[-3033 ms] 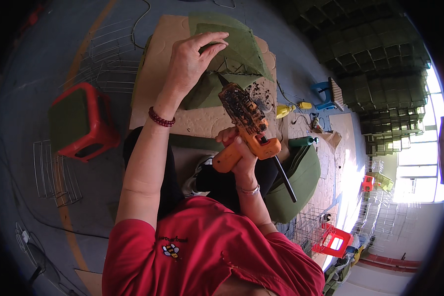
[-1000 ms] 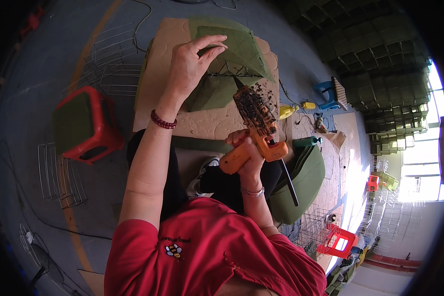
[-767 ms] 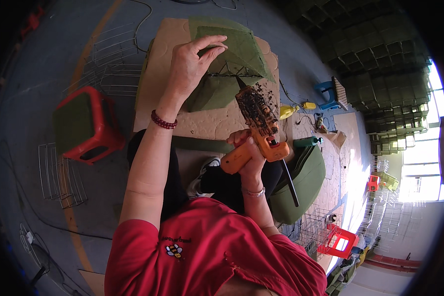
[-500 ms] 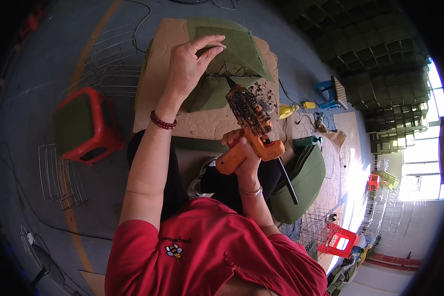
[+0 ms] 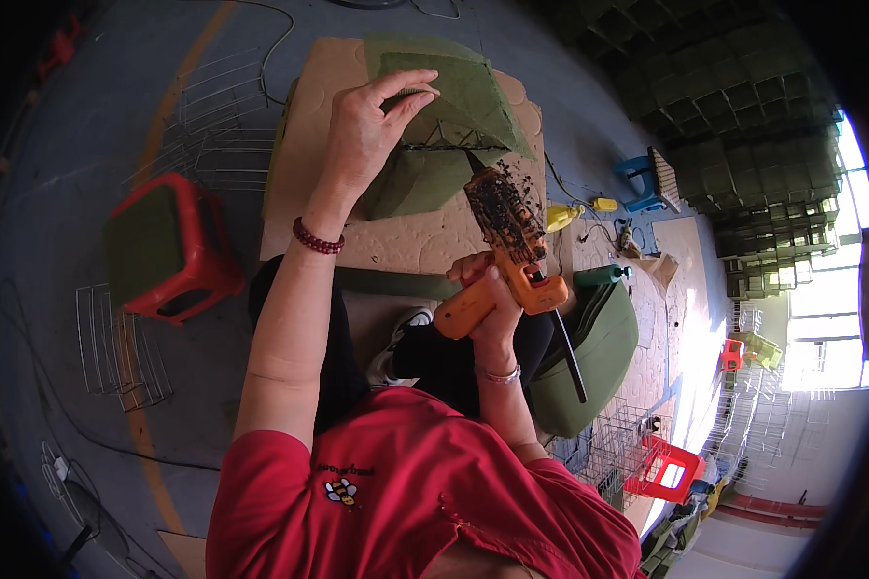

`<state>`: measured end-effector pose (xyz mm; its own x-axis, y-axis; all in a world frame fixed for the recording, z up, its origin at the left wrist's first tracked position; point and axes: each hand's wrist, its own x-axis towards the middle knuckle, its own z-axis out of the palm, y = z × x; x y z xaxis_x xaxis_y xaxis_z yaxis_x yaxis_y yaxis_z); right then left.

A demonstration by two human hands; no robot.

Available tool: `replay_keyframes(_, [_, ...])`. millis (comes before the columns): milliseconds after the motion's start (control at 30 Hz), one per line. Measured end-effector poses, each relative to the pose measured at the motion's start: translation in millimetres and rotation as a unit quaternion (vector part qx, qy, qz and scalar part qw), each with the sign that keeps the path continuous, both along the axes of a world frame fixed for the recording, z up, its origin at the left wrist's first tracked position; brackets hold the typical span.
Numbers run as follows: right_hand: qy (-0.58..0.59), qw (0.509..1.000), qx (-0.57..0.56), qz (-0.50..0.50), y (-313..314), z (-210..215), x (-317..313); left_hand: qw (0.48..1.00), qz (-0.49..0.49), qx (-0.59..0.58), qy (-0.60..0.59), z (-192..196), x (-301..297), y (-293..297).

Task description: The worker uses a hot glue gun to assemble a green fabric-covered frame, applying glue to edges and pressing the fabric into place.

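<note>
My left hand [image 5: 369, 121] pinches the edge of a green mesh sheet [image 5: 463, 92] and lifts it, fingers pressed together. A wire frame edge [image 5: 439, 147] runs beneath, with more green mesh [image 5: 425, 183] on the near side. An orange glue gun [image 5: 465, 309] is gripped by my right hand [image 5: 497, 323], its barrel crusted with black residue. The nozzle points away from me, at the right part of the wire edge; whether it touches is hard to tell. A black glue stick [image 5: 571, 359] sticks out of the gun's rear.
A cardboard-covered work surface [image 5: 396, 241] lies under the mesh. Left of it are a red stool [image 5: 198, 256] and wire racks [image 5: 121, 347]. At right stand curved green panels [image 5: 589, 362], a green bottle [image 5: 603, 276], a yellow bottle [image 5: 562, 217] and a blue stool [image 5: 637, 183].
My right hand has shifted the glue gun a little to the right along the wire edge. The left hand stays almost where it was, still pinching the mesh.
</note>
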<state>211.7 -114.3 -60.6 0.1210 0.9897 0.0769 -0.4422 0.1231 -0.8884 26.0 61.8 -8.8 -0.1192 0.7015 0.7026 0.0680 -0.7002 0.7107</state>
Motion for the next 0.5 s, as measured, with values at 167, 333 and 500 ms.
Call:
replay_keyframes(167, [0.018,1.0,-0.006,-0.004,0.9,-2.5,2.0,1.0,-0.005,-0.008,0.0,0.7,-0.7,-1.8])
replay_keyframes(333, [0.012,1.0,-0.007,-0.007,1.9,0.9,3.0,1.0,-0.005,-0.009,-0.005,-0.2,0.0,-1.1])
replay_keyframes(500, [0.043,0.999,0.004,-0.009,2.5,-4.3,8.7,1.0,0.004,-0.004,0.012,1.1,0.6,-0.6])
